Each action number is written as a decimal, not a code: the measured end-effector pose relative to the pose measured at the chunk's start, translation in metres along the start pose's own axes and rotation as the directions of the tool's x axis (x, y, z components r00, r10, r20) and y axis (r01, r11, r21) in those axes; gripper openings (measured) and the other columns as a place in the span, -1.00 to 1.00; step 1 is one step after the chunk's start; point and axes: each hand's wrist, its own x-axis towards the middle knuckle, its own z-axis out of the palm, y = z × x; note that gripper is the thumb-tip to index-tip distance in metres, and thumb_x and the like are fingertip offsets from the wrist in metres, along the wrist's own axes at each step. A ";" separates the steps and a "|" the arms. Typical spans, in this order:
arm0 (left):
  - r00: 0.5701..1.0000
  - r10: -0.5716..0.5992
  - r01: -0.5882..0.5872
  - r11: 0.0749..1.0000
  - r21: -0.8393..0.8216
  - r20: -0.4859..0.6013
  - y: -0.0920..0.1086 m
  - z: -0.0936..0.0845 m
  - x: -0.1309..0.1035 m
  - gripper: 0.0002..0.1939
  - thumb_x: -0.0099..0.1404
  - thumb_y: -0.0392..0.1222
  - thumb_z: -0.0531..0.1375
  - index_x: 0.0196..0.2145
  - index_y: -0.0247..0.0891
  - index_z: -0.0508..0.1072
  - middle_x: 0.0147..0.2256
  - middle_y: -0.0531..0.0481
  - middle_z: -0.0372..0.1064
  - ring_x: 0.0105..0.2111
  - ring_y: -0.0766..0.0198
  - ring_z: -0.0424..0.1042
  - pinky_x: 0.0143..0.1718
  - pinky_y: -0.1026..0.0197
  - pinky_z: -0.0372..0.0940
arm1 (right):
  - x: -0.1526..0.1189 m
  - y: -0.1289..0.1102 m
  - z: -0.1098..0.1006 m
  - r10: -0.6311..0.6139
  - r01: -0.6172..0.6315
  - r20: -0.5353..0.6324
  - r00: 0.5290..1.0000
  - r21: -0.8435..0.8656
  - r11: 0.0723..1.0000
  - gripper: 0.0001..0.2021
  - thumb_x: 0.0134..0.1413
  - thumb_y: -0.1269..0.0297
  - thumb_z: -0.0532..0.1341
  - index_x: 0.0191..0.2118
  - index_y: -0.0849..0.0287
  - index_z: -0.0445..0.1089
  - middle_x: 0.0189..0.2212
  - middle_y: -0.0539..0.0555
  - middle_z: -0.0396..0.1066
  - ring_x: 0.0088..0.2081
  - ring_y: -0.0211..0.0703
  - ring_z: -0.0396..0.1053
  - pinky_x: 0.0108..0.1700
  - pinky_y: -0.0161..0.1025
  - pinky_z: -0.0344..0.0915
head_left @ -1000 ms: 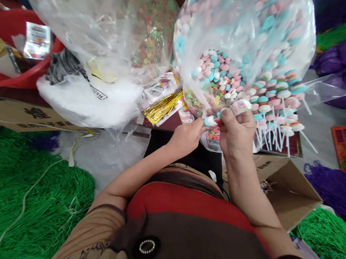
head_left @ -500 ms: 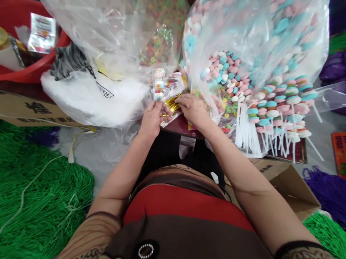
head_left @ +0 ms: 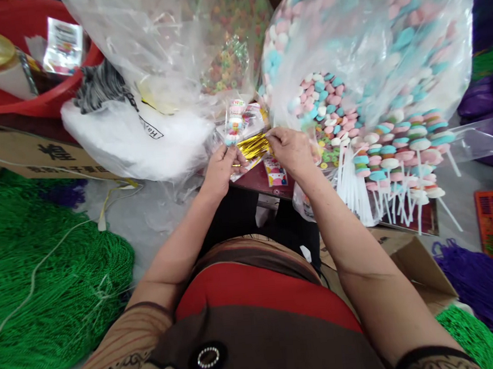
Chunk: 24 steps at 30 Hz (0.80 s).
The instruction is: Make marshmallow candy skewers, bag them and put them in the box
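Note:
Pinched in my left hand point(head_left: 221, 169) is the lower end of a clear-wrapped candy skewer point(head_left: 236, 120), which stands up above my fingers with its white, pink and orange pieces showing. Beside it lies a bundle of shiny gold twist ties point(head_left: 253, 148) on printed packaging. My right hand point(head_left: 290, 151) is closed at the right end of this bundle, thumb and forefinger pressed together on a gold tie; the exact tip of the pinch is small. A small printed packet point(head_left: 275, 172) lies at the table edge below the right hand.
Candy skewers on white sticks point(head_left: 398, 155) are piled at the right. A large bag of pink, blue and white candies point(head_left: 372, 44) stands behind, beside a bag of ring candies point(head_left: 231, 66). White plastic bags point(head_left: 136, 136) and a red basin point(head_left: 48, 103) are at left.
My right hand has moved a little right, to the end of the gold ties, uncovering more of them and the small packet. The candy skewer now tilts slightly right in my left hand.

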 end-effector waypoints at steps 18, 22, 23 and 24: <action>0.983 -0.057 0.063 0.998 -0.025 0.174 0.015 0.061 -0.038 -0.65 0.44 -0.36 0.09 -0.50 -0.20 0.11 -0.63 0.25 -0.13 -0.68 0.53 -0.11 -0.66 0.42 -0.14 | -0.064 -0.038 -0.029 0.114 -0.062 -0.176 0.978 0.276 0.959 -0.86 0.13 0.26 0.21 -0.45 0.06 0.36 -0.58 -0.07 0.29 -0.47 -0.21 0.25 -0.34 -0.23 0.28; 0.989 -0.018 0.024 0.999 -0.036 0.147 0.007 0.059 -0.034 -0.62 0.48 -0.20 0.14 -0.51 -0.22 0.17 -0.62 0.23 -0.10 -0.68 0.53 -0.08 -0.67 0.40 -0.10 | -0.067 -0.038 -0.029 0.155 -0.089 -0.176 0.972 0.337 0.937 -0.82 0.17 0.16 0.20 -0.43 0.05 0.39 -0.56 -0.04 0.32 -0.45 -0.18 0.28 -0.33 -0.21 0.30; 0.991 -0.005 0.012 0.999 -0.046 0.134 0.006 0.058 -0.033 -0.63 0.48 -0.17 0.17 -0.50 -0.22 0.20 -0.61 0.22 -0.08 -0.68 0.53 -0.07 -0.67 0.41 -0.09 | -0.068 -0.039 -0.028 0.174 -0.098 -0.160 0.972 0.396 0.913 -0.80 0.18 0.12 0.21 -0.42 0.06 0.40 -0.56 -0.05 0.32 -0.46 -0.20 0.27 -0.34 -0.22 0.30; 0.992 0.003 0.005 0.998 -0.062 0.125 0.006 0.058 -0.032 -0.64 0.47 -0.15 0.19 -0.48 -0.22 0.23 -0.60 0.22 -0.05 -0.68 0.54 -0.07 -0.67 0.41 -0.10 | -0.069 -0.038 -0.028 0.194 -0.111 -0.135 0.972 0.465 0.878 -0.78 0.18 0.08 0.22 -0.41 0.06 0.41 -0.55 -0.05 0.32 -0.46 -0.21 0.27 -0.35 -0.23 0.29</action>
